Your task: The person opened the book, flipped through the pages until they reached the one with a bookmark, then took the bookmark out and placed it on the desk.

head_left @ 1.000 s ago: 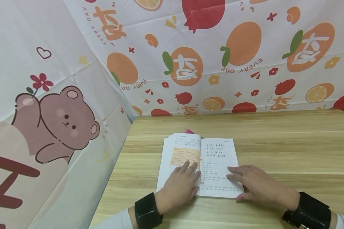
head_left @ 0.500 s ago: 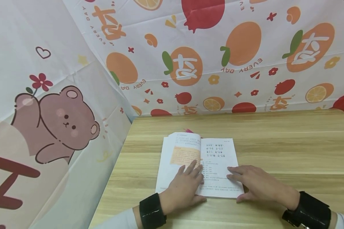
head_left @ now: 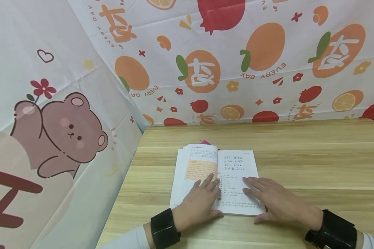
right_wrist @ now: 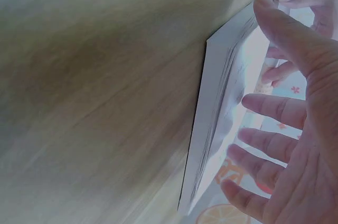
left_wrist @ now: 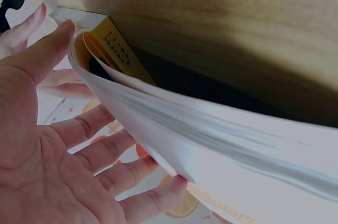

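An open book [head_left: 237,164] with printed pages lies on the wooden table, an orange text box on its left page. My left hand [head_left: 198,202] rests across the lower left page and the fold with straight fingers, its thumb at the bottom edge. In the left wrist view, the fingertips of this hand [left_wrist: 79,166] touch the curved stack of pages [left_wrist: 211,134], and part of a yellow cover [left_wrist: 119,47] shows. My right hand [head_left: 275,200] lies over the right page's outer edge, fingers extended. The right wrist view shows its fingers [right_wrist: 269,145] spread along the page block [right_wrist: 206,113].
A pink pointed thing [head_left: 205,142] pokes out behind the book's top edge. The wooden table [head_left: 314,155] reaches back to a fruit-print cloth [head_left: 162,76], and a bear-print cloth [head_left: 71,131] hangs at the left. Black bands [head_left: 165,228] circle both wrists.
My left hand has shifted a little to the right, its fingertips now over the fold. My right hand has slid slightly left, further onto the right page. The book stays in place.
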`<state>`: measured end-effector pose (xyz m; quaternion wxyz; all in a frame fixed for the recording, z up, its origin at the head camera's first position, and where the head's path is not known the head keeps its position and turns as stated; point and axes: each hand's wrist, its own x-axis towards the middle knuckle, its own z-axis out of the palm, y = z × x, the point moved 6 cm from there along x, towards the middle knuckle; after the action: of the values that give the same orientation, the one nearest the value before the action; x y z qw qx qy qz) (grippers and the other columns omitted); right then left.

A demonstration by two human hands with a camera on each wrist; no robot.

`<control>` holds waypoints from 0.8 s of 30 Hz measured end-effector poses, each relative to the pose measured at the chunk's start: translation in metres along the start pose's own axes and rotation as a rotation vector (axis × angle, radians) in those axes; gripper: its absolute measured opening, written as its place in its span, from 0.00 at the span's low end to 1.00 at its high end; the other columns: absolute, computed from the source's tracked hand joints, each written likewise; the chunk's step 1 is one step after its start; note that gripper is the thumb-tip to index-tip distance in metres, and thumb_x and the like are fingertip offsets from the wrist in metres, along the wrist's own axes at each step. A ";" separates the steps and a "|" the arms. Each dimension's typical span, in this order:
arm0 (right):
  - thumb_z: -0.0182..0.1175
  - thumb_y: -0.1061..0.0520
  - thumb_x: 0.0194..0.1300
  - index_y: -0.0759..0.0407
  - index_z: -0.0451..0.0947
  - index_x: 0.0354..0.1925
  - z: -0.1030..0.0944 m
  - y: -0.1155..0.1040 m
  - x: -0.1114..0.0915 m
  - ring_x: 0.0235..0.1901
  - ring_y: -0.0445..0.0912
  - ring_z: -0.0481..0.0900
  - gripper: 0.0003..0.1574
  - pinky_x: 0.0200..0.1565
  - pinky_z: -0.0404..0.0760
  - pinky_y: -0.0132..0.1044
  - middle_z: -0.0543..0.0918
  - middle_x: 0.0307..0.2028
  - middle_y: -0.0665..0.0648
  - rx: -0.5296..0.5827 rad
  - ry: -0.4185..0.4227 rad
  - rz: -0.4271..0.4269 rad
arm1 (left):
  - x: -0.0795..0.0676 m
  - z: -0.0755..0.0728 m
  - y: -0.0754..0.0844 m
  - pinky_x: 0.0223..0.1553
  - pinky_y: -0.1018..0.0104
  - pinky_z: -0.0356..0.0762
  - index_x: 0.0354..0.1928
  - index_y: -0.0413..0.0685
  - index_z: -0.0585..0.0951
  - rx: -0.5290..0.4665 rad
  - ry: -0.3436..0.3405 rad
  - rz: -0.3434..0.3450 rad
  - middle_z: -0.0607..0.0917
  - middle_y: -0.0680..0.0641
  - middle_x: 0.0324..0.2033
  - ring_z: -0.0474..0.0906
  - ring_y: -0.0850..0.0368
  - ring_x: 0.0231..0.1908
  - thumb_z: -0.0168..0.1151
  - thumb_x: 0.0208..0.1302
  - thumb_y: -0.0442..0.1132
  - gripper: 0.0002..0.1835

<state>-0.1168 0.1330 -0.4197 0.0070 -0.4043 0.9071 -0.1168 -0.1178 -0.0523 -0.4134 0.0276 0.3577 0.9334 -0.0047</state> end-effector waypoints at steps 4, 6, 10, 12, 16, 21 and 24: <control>0.56 0.24 0.43 0.50 0.69 0.58 0.000 0.000 0.001 0.59 0.51 0.61 0.50 0.54 0.70 0.55 0.63 0.65 0.58 -0.001 -0.006 0.009 | 0.001 0.000 -0.001 0.55 0.42 0.67 0.47 0.52 0.77 -0.010 0.000 0.005 0.69 0.46 0.62 0.50 0.48 0.64 0.58 0.46 0.67 0.32; 0.56 0.25 0.43 0.50 0.70 0.58 0.001 0.001 0.002 0.58 0.51 0.62 0.49 0.53 0.71 0.55 0.64 0.64 0.58 0.005 -0.016 0.019 | 0.001 0.000 -0.002 0.55 0.42 0.67 0.48 0.52 0.76 -0.015 -0.001 0.007 0.69 0.47 0.62 0.51 0.48 0.64 0.58 0.46 0.67 0.33; 0.56 0.24 0.42 0.50 0.70 0.58 0.002 0.002 0.003 0.59 0.51 0.62 0.50 0.53 0.71 0.56 0.64 0.64 0.58 0.013 -0.028 0.028 | 0.001 0.000 -0.003 0.55 0.42 0.67 0.48 0.52 0.76 -0.024 -0.007 0.013 0.69 0.47 0.62 0.51 0.48 0.64 0.58 0.46 0.67 0.33; 0.56 0.24 0.41 0.50 0.69 0.59 0.002 0.002 0.003 0.59 0.51 0.61 0.51 0.54 0.70 0.56 0.63 0.65 0.57 0.014 -0.026 0.026 | 0.001 0.000 -0.004 0.55 0.42 0.67 0.48 0.52 0.76 -0.026 -0.009 0.019 0.69 0.47 0.62 0.51 0.48 0.64 0.58 0.47 0.66 0.33; 0.56 0.24 0.43 0.50 0.68 0.59 0.001 0.001 0.002 0.60 0.50 0.60 0.50 0.55 0.69 0.55 0.62 0.65 0.57 0.006 -0.020 0.019 | -0.001 -0.002 -0.002 0.54 0.41 0.68 0.47 0.52 0.76 -0.014 -0.011 0.054 0.70 0.46 0.61 0.51 0.47 0.64 0.57 0.49 0.65 0.29; 0.56 0.26 0.45 0.49 0.67 0.60 -0.001 -0.003 0.002 0.60 0.49 0.60 0.49 0.55 0.69 0.54 0.62 0.66 0.56 -0.005 0.000 -0.005 | -0.004 -0.003 0.004 0.54 0.42 0.68 0.49 0.53 0.74 0.039 -0.015 0.121 0.70 0.46 0.61 0.53 0.44 0.63 0.56 0.55 0.60 0.25; 0.55 0.26 0.47 0.50 0.63 0.63 -0.004 -0.008 0.002 0.62 0.49 0.57 0.50 0.56 0.67 0.54 0.60 0.67 0.56 -0.025 0.043 -0.044 | -0.005 -0.004 0.009 0.56 0.43 0.66 0.61 0.50 0.65 0.094 -0.004 0.147 0.64 0.45 0.65 0.53 0.43 0.63 0.54 0.56 0.54 0.31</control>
<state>-0.1126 0.1274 -0.4138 -0.0200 -0.4215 0.8994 -0.1144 -0.1078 -0.0487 -0.4086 0.0130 0.4262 0.9033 -0.0472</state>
